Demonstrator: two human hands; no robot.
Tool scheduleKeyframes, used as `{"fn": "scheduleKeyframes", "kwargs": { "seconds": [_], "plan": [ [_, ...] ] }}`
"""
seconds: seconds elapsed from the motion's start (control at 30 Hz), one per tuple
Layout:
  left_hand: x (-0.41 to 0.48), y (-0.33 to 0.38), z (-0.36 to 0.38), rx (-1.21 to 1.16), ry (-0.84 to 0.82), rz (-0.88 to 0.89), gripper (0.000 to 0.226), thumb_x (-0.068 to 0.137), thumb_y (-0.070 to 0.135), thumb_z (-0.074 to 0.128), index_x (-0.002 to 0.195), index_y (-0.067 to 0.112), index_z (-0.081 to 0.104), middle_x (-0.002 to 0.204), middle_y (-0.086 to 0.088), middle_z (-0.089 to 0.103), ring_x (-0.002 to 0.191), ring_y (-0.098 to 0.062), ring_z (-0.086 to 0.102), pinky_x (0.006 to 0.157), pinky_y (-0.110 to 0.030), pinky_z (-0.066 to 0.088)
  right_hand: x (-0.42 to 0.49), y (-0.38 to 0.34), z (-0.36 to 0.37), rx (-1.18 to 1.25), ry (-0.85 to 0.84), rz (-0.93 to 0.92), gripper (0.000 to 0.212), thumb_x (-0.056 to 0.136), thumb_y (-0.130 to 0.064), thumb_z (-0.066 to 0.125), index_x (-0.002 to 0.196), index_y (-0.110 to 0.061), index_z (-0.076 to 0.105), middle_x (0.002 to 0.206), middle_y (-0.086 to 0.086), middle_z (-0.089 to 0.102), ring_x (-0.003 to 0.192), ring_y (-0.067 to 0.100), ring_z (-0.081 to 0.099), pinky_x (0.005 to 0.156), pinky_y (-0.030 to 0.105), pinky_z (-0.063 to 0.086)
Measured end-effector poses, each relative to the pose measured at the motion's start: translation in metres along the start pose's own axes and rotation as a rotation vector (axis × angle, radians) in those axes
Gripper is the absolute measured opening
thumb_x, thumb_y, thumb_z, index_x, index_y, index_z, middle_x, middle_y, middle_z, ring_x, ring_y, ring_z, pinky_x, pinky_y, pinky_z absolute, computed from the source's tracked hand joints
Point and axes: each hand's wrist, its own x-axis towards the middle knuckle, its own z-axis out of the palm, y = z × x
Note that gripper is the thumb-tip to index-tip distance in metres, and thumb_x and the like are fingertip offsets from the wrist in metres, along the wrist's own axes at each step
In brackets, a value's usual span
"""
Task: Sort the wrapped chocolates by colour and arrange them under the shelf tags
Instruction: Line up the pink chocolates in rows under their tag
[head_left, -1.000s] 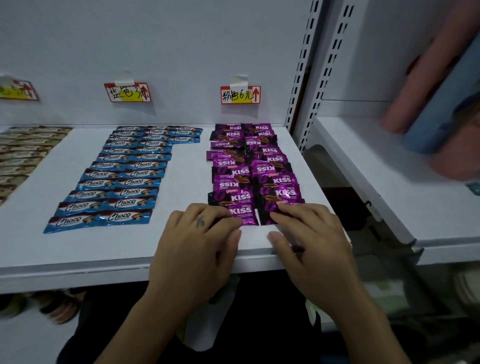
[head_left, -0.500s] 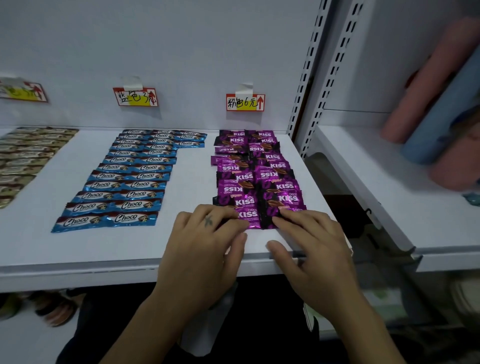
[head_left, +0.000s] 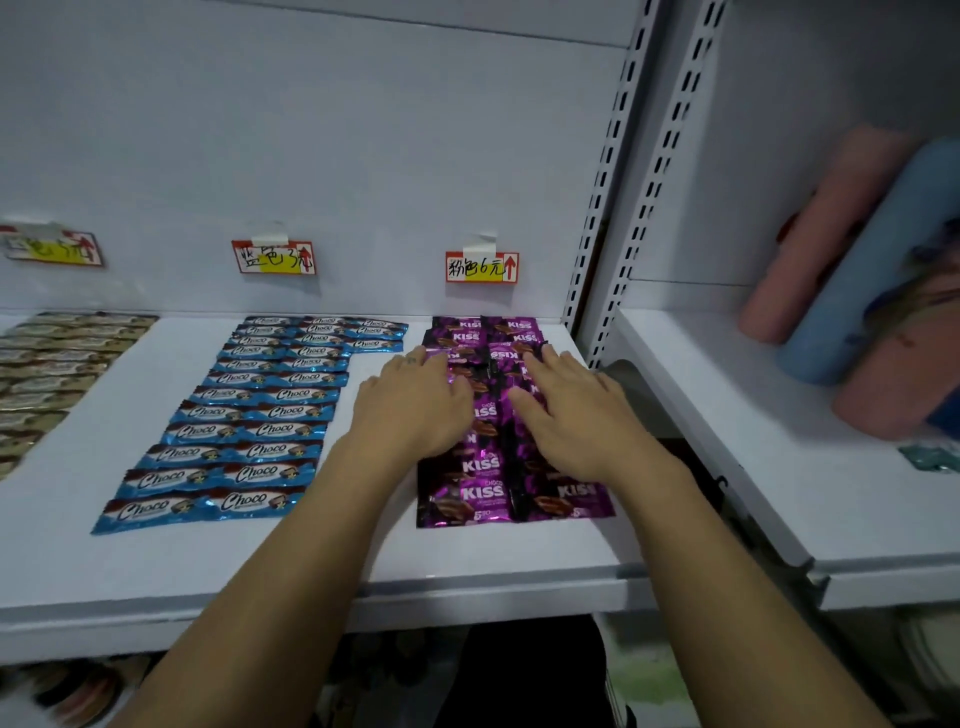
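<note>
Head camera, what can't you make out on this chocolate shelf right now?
Middle rows of the purple chocolates: head view, covered by the left hand and right hand lying flat on them.
Pale-wrapped chocolates: head view, cut off by the left edge, print blurred.
Leftmost shelf tag: head view, writing too blurred to read.
Pink and blue rolls: head view, blurred, cut off by the right edge.
</note>
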Motion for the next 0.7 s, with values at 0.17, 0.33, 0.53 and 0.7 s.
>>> {"fn": "scheduleKeyframes", "kwargs": {
  "seconds": [0.17, 0.33, 0.53, 0.7],
  "plan": [
    [0.016, 0.006, -0.001, 0.072, -0.026, -0.024, 0.034, 0.096, 0.037, 0.031, 0.102, 0.016, 0.058, 0.114, -0.008, 0.062, 0.102, -0.027, 0.057, 0.096, -0.044, 0.042, 0.036, 0.000, 0.004, -0.032, -0.174, 0.041, 0.068, 0.097, -0.062, 0.012, 0.154, -0.027, 0.000, 0.161, -0.001, -0.010, 0.148, 0.020, -0.006, 0.119, 0.051, -0.002],
    [0.020, 0.005, 0.005, 0.042, 0.062, 0.043, 0.029, 0.095, 0.035, 0.034, 0.091, 0.020, 0.058, 0.101, -0.003, 0.065, 0.091, -0.023, 0.058, 0.088, -0.040, 0.043, 0.043, 0.004, 0.011, -0.026, -0.133, 0.027, 0.069, 0.096, -0.064, 0.015, 0.154, -0.028, 0.003, 0.162, -0.002, -0.006, 0.149, 0.018, -0.005, 0.119, 0.049, 0.002],
    [0.024, -0.002, 0.009, -0.010, 0.130, 0.073, 0.029, 0.095, 0.033, 0.037, 0.105, 0.021, 0.061, 0.108, 0.002, 0.065, 0.096, -0.018, 0.057, 0.096, -0.039, 0.036, 0.042, 0.003, 0.012, -0.016, -0.147, 0.019, 0.068, 0.096, -0.063, 0.013, 0.154, -0.029, 0.002, 0.161, -0.002, -0.007, 0.148, 0.018, -0.006, 0.120, 0.047, -0.001],
    [0.035, 0.001, 0.007, -0.040, 0.263, 0.138, 0.037, 0.095, 0.031, 0.040, 0.123, 0.017, 0.058, 0.131, -0.002, 0.057, 0.117, -0.021, 0.052, 0.102, -0.039, 0.037, 0.051, 0.009, 0.000, -0.006, -0.122, 0.040, 0.067, 0.097, -0.062, 0.012, 0.154, -0.029, 0.000, 0.161, -0.003, -0.009, 0.148, 0.015, -0.009, 0.118, 0.047, -0.005]
  ]
}}
